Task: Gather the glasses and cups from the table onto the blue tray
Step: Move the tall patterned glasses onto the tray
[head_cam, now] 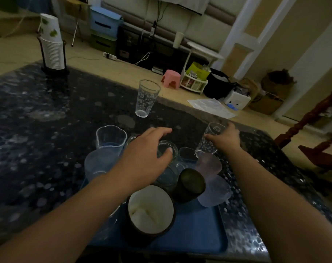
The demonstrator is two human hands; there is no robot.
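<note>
The blue tray [197, 232] lies at the near edge of the dark speckled table and carries several cups and glasses, among them a dark mug with a white inside [152, 209] and a pink frosted cup [210, 168]. My left hand [148, 149] reaches over the tray, fingers relaxed, thumb touching the rim of a clear glass [167, 164]. My right hand [225, 139] grips a tilted, patterned tall glass [208, 141] at the tray's far right corner. A second patterned tall glass [146, 97] stands alone farther back on the table.
A rack of stacked paper cups [51, 46] stands at the table's far left. Beyond the table's far edge the floor holds a pink stool [171, 78], a white rack, bags and boxes. A wooden chair [316, 133] stands to the right.
</note>
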